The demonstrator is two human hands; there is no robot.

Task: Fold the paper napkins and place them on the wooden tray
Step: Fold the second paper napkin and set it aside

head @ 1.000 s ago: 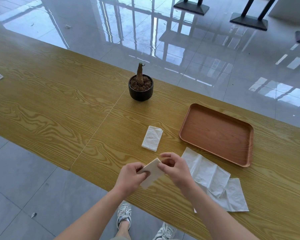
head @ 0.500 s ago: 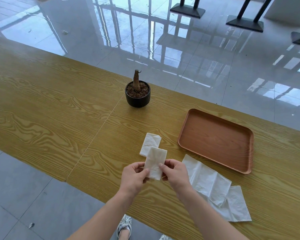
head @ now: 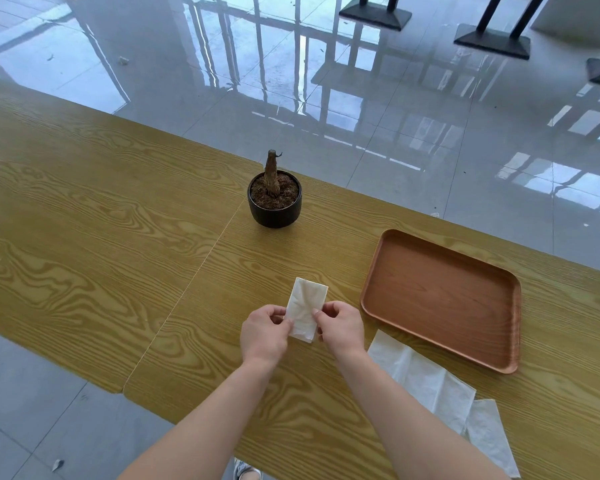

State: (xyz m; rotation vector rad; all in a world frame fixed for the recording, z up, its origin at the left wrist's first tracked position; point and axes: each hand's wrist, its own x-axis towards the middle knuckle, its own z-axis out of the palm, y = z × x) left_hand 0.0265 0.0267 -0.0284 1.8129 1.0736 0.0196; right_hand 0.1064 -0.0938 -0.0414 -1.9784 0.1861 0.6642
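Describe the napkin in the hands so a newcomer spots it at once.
On the long wooden table, look just left of the wooden tray and nearer than the black plant pot. The folded napkin is pinched there between the left hand and right hand. Unlike the larger unfolded napkins lying flat further right, it is a small narrow rectangle.

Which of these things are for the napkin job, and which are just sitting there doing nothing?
For the job:
folded napkin, pinched by the left hand and right hand
wooden tray
unfolded napkins near the tray

Just sitting there:
plant pot on the table
black bases on the floor
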